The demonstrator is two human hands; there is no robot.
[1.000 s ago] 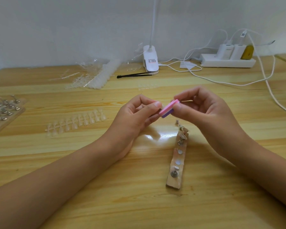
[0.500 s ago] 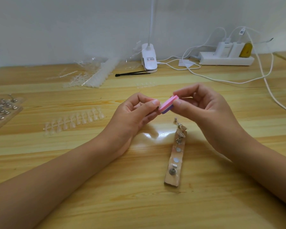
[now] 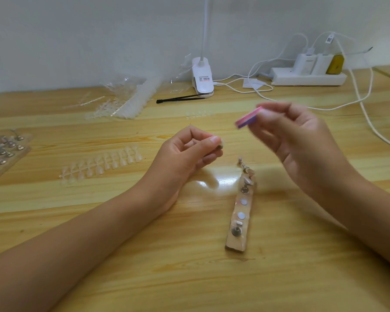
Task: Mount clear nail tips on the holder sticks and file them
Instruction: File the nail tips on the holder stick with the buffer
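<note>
My left hand [image 3: 189, 154] is closed around a small holder stick with a clear nail tip [image 3: 221, 144] at its fingertips; most of it is hidden by the fingers. My right hand [image 3: 302, 145], blurred by motion, grips a pink and purple nail file [image 3: 247, 119], raised up and to the right of the left hand. A wooden holder strip [image 3: 240, 212] with metal studs and round pads lies on the table between my hands. A strip of clear nail tips [image 3: 104, 164] lies to the left.
The wooden table [image 3: 189, 278] carries more holder boards with metal sticks [image 3: 0, 152] at the left edge, plastic packaging [image 3: 126, 97] and black tweezers [image 3: 178, 99] at the back, a white clip lamp [image 3: 202, 77], and a power strip [image 3: 309, 75] with cables [image 3: 369, 118] at the right.
My right hand has lifted the file away from the nail tip, up and to the right. My left hand has stayed near its place, still closed on the stick.
</note>
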